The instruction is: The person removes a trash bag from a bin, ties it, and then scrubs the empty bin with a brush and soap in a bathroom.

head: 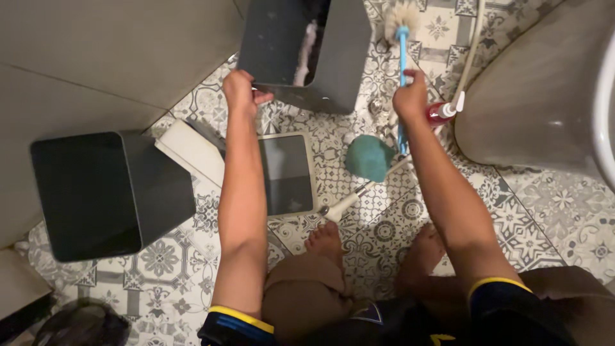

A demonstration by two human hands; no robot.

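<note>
My left hand (241,91) grips the lower rim of a dark grey bin (339,57) that is tilted on its side, with white foam or residue showing inside. My right hand (410,97) holds the blue handle of a brush (402,38) whose pale bristle head points away, just right of the bin's mouth. A teal brush holder (369,157) lies on the patterned tile floor between my arms. A small red bottle with a white pump (443,111) sits by my right hand.
A second dark bin (106,192) stands at the left. A white-rimmed lid with a dark panel (288,173) lies on the floor (551,211) under my left arm. A white toilet base (538,96) and hose (472,51) fill the upper right. My bare feet are below.
</note>
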